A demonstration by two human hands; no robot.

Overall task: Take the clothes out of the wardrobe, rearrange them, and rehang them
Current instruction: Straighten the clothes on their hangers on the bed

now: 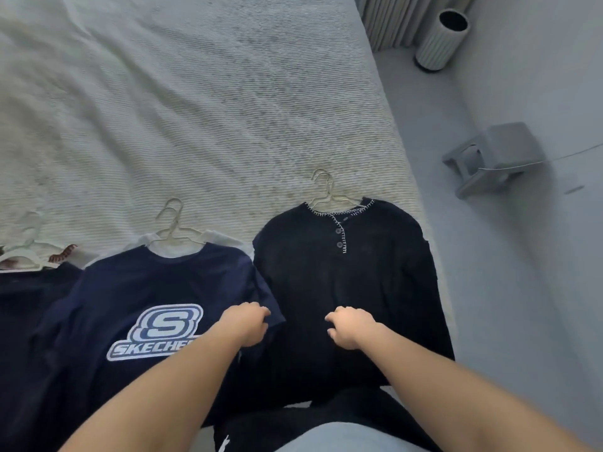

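Three garments are laid side by side on the bed (195, 93), each on a pale hanger, so the taking-out step is judged to be done at least for these (the wardrobe itself is not in view). At the right lies the dark button-neck top (346, 275), its hanger hook (321, 181) pointing up the bed; just beside it, in the middle, lies the navy logo T-shirt (153, 295), with a white garment showing at its neck; a third dark garment (29, 295) is cut off at the left edge.

The left hand (246, 324) is curled, and its fingers appear to pinch the T-shirt's sleeve edge where it meets the dark top. The right hand (350, 327) is loosely curled on the front of the button-neck top; whether cloth is actually gripped cannot be told.

The rearranging is judged to be in progress, the clothes being straightened. Rehanging is not yet begun for any of them.
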